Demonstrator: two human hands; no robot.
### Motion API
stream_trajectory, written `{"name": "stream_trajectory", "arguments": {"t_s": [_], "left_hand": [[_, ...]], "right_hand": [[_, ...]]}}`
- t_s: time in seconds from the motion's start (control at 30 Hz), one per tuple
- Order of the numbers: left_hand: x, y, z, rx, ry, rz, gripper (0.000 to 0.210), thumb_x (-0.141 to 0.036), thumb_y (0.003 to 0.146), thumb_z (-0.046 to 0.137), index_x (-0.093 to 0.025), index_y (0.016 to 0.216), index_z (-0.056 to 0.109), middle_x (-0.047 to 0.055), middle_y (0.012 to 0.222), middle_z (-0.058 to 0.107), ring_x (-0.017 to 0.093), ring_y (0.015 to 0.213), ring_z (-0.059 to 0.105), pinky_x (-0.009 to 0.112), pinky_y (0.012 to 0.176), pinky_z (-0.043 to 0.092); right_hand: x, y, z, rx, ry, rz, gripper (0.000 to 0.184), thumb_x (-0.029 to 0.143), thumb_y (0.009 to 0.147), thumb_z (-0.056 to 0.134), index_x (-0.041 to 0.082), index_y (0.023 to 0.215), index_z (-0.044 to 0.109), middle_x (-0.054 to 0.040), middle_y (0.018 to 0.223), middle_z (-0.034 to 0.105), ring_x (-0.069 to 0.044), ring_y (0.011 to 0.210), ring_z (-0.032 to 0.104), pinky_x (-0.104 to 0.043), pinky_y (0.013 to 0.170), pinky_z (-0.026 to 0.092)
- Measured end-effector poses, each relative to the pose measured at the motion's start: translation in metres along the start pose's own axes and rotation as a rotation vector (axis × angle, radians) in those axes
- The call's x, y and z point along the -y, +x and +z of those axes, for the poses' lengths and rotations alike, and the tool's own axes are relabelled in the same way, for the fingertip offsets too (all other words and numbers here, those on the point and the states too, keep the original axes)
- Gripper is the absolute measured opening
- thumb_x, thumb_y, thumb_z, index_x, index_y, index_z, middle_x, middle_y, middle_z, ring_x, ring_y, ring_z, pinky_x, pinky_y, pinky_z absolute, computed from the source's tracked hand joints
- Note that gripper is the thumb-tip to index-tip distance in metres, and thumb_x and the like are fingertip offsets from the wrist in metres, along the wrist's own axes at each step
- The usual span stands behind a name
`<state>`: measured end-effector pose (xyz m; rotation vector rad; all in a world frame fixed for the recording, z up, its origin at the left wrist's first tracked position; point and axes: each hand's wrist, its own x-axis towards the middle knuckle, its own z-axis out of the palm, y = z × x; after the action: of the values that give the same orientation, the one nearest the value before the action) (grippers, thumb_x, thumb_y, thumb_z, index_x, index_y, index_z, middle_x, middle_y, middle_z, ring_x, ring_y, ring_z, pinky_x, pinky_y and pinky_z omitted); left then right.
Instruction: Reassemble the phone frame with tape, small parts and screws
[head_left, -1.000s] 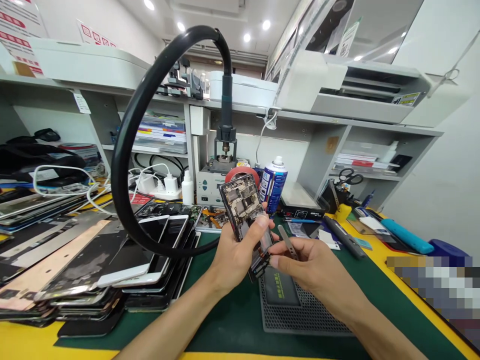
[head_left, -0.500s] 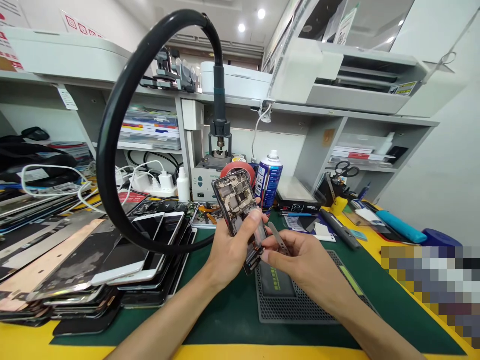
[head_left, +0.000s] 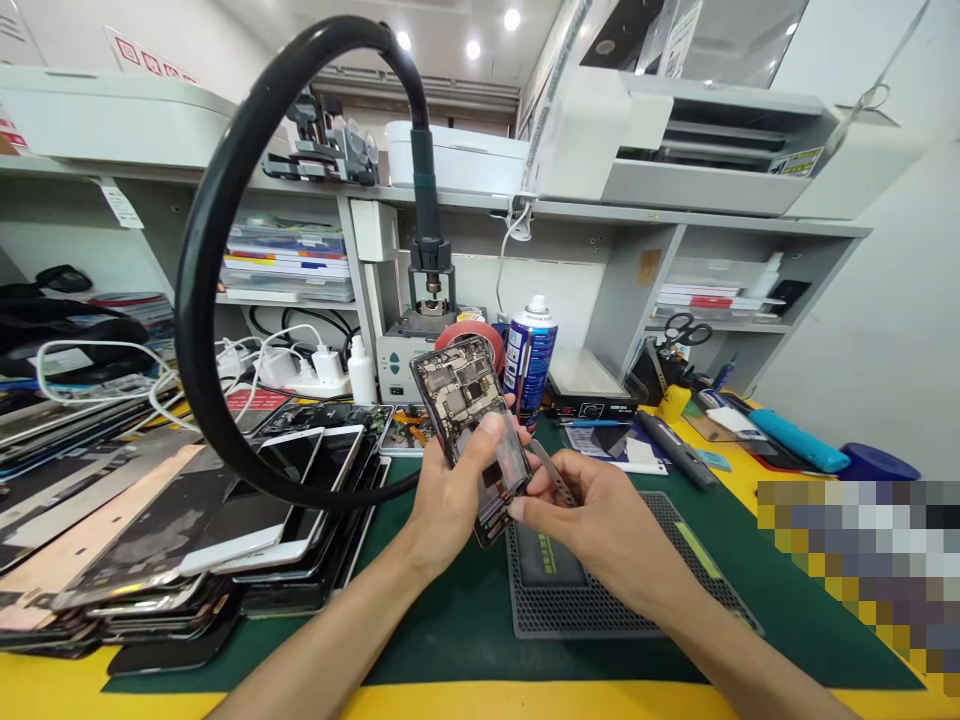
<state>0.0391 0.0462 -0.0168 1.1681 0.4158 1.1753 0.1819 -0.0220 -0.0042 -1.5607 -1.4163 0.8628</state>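
An opened smartphone (head_left: 462, 387), its circuit board and inner parts bare, is held up tilted above the bench. My left hand (head_left: 455, 490) is wrapped round its side, with the thumb lying across the middle of the inside. Metal tweezers (head_left: 553, 470) rest in my right hand (head_left: 589, 505), their upper end pointing up and left. The right thumb and forefinger meet at the phone's lower right edge; whether they pinch a small part there is hidden. Below the phone lies a dark perforated work mat (head_left: 592, 610).
Stacks of phones and screens (head_left: 247, 520) cover the left side. A thick black hose (head_left: 196, 260) loops up over them. Behind the phone stand a blue spray can (head_left: 529, 350), a white bottle (head_left: 361, 370) and a red tape roll (head_left: 480, 338). Scissors (head_left: 686, 330) and tools lie at right.
The view has shifted slightly, so most things sit a little further left. Both hands stay on the phone, and the right fingertips remain at its lower right edge.
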Motion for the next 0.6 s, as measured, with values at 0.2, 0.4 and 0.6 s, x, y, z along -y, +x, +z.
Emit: {"name": "stream_trajectory", "arguments": {"t_s": [0.2, 0.4, 0.6], "left_hand": [[-0.002, 0.002, 0.005, -0.055, -0.132, -0.097, 0.048, -0.053, 0.091, 0.058, -0.016, 0.121, 0.062, 0.008, 0.094, 0.070, 0.024, 0.081, 0.071, 0.037, 0.074, 0.058], [0.003, 0.004, 0.001, -0.065, -0.102, -0.161, 0.055, -0.060, 0.091, 0.053, -0.015, 0.120, 0.066, 0.012, 0.101, 0.073, 0.024, 0.087, 0.071, 0.034, 0.076, 0.057], [-0.010, 0.010, -0.005, -0.023, 0.103, -0.116, 0.062, -0.066, 0.093, 0.042, -0.015, 0.114, 0.069, 0.010, 0.098, 0.075, 0.024, 0.089, 0.068, 0.032, 0.077, 0.053]], "right_hand": [[0.000, 0.004, -0.004, -0.015, 0.101, 0.040, 0.038, 0.038, 0.073, 0.081, 0.021, 0.092, 0.054, 0.0021, 0.088, 0.058, -0.012, 0.070, 0.051, -0.022, 0.059, 0.040], [-0.002, 0.010, -0.005, 0.275, 0.492, 0.166, 0.030, 0.029, 0.079, 0.079, 0.021, 0.100, 0.057, 0.0114, 0.058, 0.039, -0.004, 0.044, 0.017, -0.022, 0.041, 0.011], [-0.003, 0.012, -0.008, 0.265, 0.600, 0.156, 0.025, 0.027, 0.079, 0.080, 0.019, 0.091, 0.060, 0.0098, 0.059, 0.041, -0.003, 0.043, 0.022, -0.022, 0.041, 0.011]]}}
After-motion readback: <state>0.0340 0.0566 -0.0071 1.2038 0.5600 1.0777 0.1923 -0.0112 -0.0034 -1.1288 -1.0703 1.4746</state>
